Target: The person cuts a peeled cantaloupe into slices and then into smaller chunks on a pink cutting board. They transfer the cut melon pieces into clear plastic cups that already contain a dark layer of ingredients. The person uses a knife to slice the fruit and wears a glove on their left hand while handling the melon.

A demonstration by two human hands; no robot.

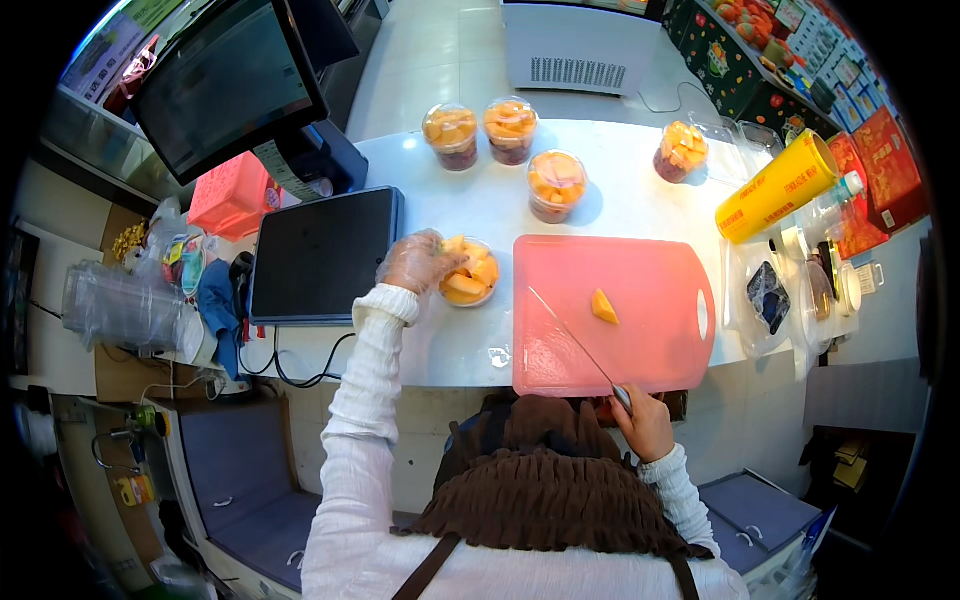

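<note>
My left hand, in a clear plastic glove, is at the left rim of a plastic cup of orange fruit pieces, its fingertips at a piece on top. My right hand grips the handle of a knife; the thin blade points up and left over the pink cutting board. One orange fruit wedge lies on the board, right of the blade. Beyond stand several filled cups, orange fruit above dark red fruit. Another filled cup is farther right.
At left are a black flat device, a monitor and a coral plastic basket. Cables hang over the near edge. A yellow cylinder, clear plastic containers and red boxes crowd the right side.
</note>
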